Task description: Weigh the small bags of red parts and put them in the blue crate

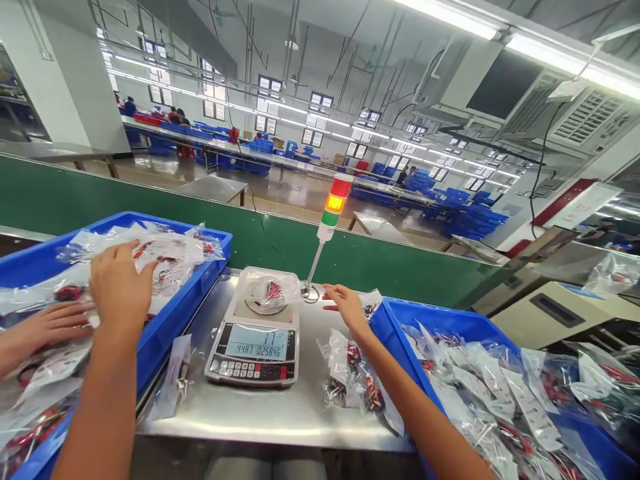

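Observation:
On the silver bench a digital scale (253,347) carries a clear plastic bag (273,292) with red and dark wires in it; its display is lit. My left hand (121,280) is over the left blue bin (180,300), among bagged parts (173,257), thumb spread from the fingers and nothing seen in its grasp. To the right of the scale, my right hand (345,305) reaches forward with fingers stretched and apart, holding nothing. Under my right forearm lie several bags of wires (345,367).
Another person's hand (55,327) rests on bags in the left bin. A signal tower (333,207) glows amber behind the scale. One bag (176,373) lies left of it. A full right blue bin (395,327) stands beside the bench; a green partition (280,243) runs behind.

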A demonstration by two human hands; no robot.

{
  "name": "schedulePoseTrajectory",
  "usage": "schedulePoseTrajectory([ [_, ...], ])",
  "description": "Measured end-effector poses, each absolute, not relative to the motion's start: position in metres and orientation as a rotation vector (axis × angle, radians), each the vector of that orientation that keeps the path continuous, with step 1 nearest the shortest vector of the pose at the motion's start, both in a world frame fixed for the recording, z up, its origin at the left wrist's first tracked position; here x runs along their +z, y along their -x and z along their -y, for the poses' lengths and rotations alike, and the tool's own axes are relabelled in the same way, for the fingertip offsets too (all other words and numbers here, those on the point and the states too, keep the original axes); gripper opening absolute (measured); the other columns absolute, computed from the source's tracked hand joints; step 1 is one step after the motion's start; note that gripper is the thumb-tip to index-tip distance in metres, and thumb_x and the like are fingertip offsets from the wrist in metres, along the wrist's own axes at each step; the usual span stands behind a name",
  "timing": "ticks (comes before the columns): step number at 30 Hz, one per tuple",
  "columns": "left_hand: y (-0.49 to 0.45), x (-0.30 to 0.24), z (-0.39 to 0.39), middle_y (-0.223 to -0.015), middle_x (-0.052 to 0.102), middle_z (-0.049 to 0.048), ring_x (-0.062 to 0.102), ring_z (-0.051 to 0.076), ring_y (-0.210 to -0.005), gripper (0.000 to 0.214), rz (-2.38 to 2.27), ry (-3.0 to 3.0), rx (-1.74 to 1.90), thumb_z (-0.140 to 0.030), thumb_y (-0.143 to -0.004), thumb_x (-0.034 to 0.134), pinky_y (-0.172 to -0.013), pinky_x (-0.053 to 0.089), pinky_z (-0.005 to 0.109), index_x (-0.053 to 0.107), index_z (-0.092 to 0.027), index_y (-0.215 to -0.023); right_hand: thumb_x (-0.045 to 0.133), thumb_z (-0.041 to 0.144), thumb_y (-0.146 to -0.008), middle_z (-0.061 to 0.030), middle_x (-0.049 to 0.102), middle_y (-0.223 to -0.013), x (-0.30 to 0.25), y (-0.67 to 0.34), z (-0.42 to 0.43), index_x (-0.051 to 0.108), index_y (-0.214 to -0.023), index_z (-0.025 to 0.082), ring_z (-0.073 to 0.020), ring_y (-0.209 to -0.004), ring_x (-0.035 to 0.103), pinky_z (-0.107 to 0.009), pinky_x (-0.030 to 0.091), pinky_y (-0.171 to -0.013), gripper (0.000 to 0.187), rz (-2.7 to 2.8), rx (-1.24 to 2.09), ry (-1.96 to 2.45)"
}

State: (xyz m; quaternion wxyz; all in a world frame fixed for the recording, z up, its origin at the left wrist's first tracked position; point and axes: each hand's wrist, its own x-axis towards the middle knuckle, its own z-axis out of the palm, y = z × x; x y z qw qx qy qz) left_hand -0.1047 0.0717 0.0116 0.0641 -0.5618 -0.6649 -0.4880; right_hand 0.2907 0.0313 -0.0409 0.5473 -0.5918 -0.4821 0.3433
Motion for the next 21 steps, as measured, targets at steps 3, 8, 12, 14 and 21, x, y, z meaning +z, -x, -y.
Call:
schedulePoseTrajectory([
  [3,0.084,-0.002,-0.063,-0.127,0.065,0.0158,0.050,0.038,-0.134,0.060,1.904,1.870,-1.504,-0.061,-0.089,0.038,-0.109,0.039,0.058,0.063,-0.017,-0.121,0.070,0.059,-0.070,-0.0125,0.074,-0.110,-0.040,-0.358,0.006,0.071,-0.086,0.019,-0.0275,-0.093,0.067,-0.045,0.061,-0.077,0.043,1.162,0.639,1.534],
  [8,0.016,-0.027,-0.034,-0.121,0.071,0.0077,0.064,0.026,-0.117,0.040,1.674,2.371,-1.596,-0.051,-0.095,0.043,-0.108,0.047,0.044,0.067,-0.023,-0.110,0.045,0.040,-0.092,-0.0237,0.064,-0.130,-0.078,-0.474,0.093,0.063,-0.120,0.014,-0.0398,-0.122,0.058,-0.059,0.046,-0.102,0.042,1.519,-0.351,2.158],
  [12,-0.014,-0.049,-0.020,-0.120,0.072,0.0068,0.064,0.025,-0.116,0.036,1.626,2.619,-1.657,-0.049,-0.096,0.046,-0.105,0.049,0.043,0.068,-0.024,-0.108,0.047,0.035,-0.086,-0.0191,0.064,-0.134,-0.134,-0.513,0.157,0.059,-0.130,0.021,-0.0390,-0.120,0.063,-0.053,0.053,-0.093,0.047,1.616,-0.273,2.437],
  [14,-0.020,-0.054,-0.020,-0.120,0.071,0.0076,0.064,0.026,-0.116,0.036,1.634,2.635,-1.658,-0.048,-0.096,0.046,-0.105,0.049,0.044,0.068,-0.023,-0.110,0.045,0.034,-0.085,-0.0149,0.066,-0.131,-0.153,-0.516,0.175,0.056,-0.135,0.025,-0.0350,-0.111,0.069,-0.046,0.057,-0.084,0.052,1.639,-0.113,2.468],
  [21,-0.031,-0.046,-0.023,-0.119,0.071,0.0074,0.064,0.025,-0.115,0.033,1.568,2.658,-1.611,-0.044,-0.098,0.043,-0.105,0.049,0.044,0.067,-0.023,-0.107,0.037,0.043,-0.086,-0.0139,0.077,-0.104,-0.152,-0.509,0.170,0.065,-0.115,0.021,-0.0348,-0.092,0.074,-0.043,0.055,-0.072,0.046,1.561,-0.066,2.518],
])
